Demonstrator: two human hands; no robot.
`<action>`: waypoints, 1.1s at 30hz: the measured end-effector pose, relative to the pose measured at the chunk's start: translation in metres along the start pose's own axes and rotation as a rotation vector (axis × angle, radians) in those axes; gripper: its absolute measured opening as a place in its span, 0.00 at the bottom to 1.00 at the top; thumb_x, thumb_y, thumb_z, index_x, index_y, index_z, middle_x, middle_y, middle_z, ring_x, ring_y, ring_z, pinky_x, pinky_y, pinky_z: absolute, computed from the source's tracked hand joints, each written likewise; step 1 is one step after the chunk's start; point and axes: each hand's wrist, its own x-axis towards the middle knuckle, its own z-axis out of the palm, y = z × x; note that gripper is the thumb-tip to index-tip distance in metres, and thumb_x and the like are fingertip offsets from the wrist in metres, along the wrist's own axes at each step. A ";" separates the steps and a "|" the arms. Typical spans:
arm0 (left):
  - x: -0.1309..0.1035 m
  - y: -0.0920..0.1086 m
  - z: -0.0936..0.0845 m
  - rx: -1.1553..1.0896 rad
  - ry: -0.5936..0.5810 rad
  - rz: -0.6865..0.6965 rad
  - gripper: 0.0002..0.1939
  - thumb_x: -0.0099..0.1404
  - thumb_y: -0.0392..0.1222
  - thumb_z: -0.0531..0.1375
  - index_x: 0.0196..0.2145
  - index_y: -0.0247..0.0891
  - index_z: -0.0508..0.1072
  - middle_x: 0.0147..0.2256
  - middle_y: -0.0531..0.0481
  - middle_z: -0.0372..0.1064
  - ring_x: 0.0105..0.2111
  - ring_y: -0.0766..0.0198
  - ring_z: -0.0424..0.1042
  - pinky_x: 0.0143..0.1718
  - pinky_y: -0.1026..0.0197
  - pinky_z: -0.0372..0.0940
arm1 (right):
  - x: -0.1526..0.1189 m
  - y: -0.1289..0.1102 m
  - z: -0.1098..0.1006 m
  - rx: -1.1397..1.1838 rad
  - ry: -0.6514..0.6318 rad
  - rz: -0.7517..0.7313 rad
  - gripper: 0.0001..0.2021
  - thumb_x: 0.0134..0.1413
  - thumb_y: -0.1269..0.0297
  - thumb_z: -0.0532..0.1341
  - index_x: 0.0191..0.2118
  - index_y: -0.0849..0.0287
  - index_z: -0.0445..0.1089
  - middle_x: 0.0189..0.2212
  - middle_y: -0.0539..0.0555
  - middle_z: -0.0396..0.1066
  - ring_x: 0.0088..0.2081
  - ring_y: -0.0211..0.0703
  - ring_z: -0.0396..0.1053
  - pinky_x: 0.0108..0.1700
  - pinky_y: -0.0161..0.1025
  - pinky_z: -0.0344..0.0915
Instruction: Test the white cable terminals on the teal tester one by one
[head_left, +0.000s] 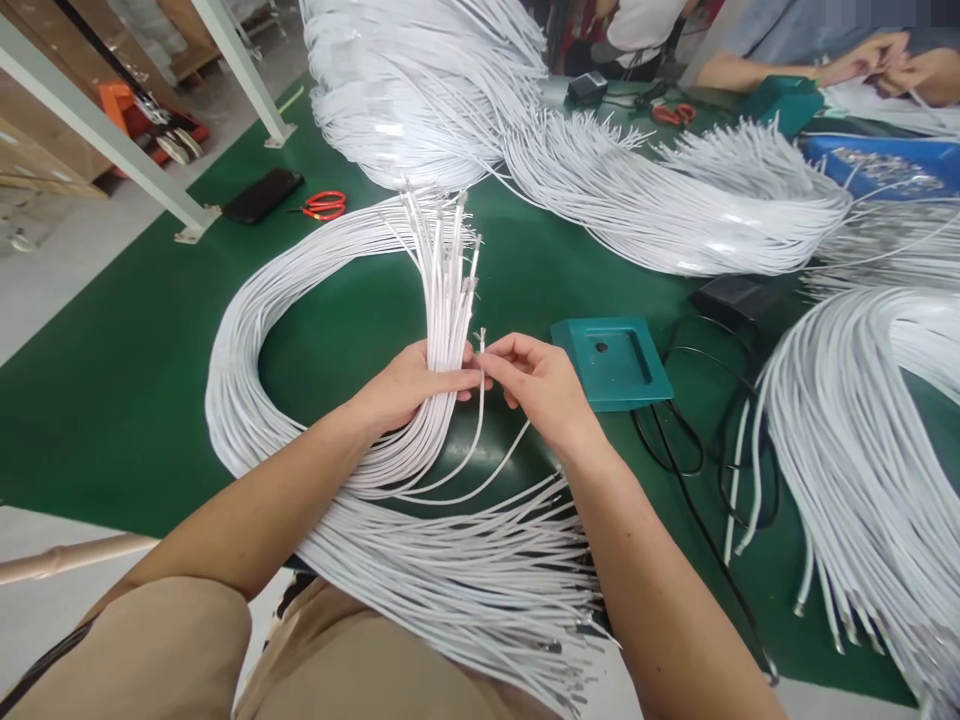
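My left hand (409, 385) grips a thick bundle of white cables (444, 290) that stands up from the fist, its stripped ends fanned out at the top. The bundle loops round to the left over the green table (127, 390) and its other ends lie across my lap. My right hand (536, 380) pinches a single white cable (481, 400) just beside the bundle, its tip pointing up and its tail curving down toward the loop.
A teal square fixture (613, 362) with a small hole sits right of my hands, black cords (679, 450) trailing from it. More white cable bundles lie at the back and right. Red cutters (324, 205) and a black phone (262, 195) lie far left. Other people's hands (892, 62) work at the far right.
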 end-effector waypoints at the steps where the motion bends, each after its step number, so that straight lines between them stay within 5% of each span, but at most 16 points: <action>1: 0.000 0.000 0.000 0.014 0.002 0.006 0.16 0.48 0.42 0.70 0.33 0.34 0.72 0.29 0.51 0.72 0.29 0.67 0.70 0.32 0.64 0.64 | 0.000 0.000 0.001 0.008 -0.012 0.016 0.12 0.46 0.56 0.66 0.28 0.60 0.70 0.22 0.47 0.68 0.20 0.30 0.58 0.21 0.31 0.53; 12: -0.004 0.004 0.006 0.319 0.017 0.082 0.11 0.52 0.43 0.66 0.30 0.35 0.72 0.26 0.54 0.66 0.25 0.69 0.64 0.30 0.63 0.60 | 0.001 0.005 0.003 0.046 0.148 0.009 0.14 0.42 0.55 0.68 0.26 0.60 0.69 0.20 0.47 0.68 0.16 0.29 0.56 0.18 0.32 0.54; 24: -0.004 0.002 0.005 0.119 0.086 0.095 0.16 0.49 0.43 0.69 0.31 0.35 0.68 0.30 0.50 0.71 0.29 0.66 0.70 0.27 0.64 0.61 | 0.005 0.009 -0.001 0.509 -0.094 0.218 0.09 0.43 0.63 0.68 0.23 0.61 0.69 0.18 0.43 0.57 0.17 0.26 0.47 0.20 0.31 0.55; 28: -0.008 0.002 0.009 0.224 0.089 0.135 0.15 0.52 0.44 0.68 0.33 0.35 0.69 0.30 0.49 0.73 0.29 0.64 0.72 0.29 0.62 0.64 | 0.006 0.009 -0.001 0.491 -0.095 0.174 0.15 0.48 0.53 0.65 0.34 0.61 0.74 0.19 0.44 0.59 0.19 0.30 0.55 0.24 0.33 0.59; 33: -0.009 0.001 0.013 0.292 -0.021 0.169 0.10 0.55 0.44 0.65 0.31 0.34 0.73 0.30 0.48 0.75 0.33 0.62 0.74 0.40 0.57 0.68 | 0.006 0.010 -0.001 0.447 -0.129 0.201 0.20 0.46 0.46 0.65 0.25 0.61 0.69 0.17 0.45 0.59 0.20 0.31 0.58 0.25 0.33 0.58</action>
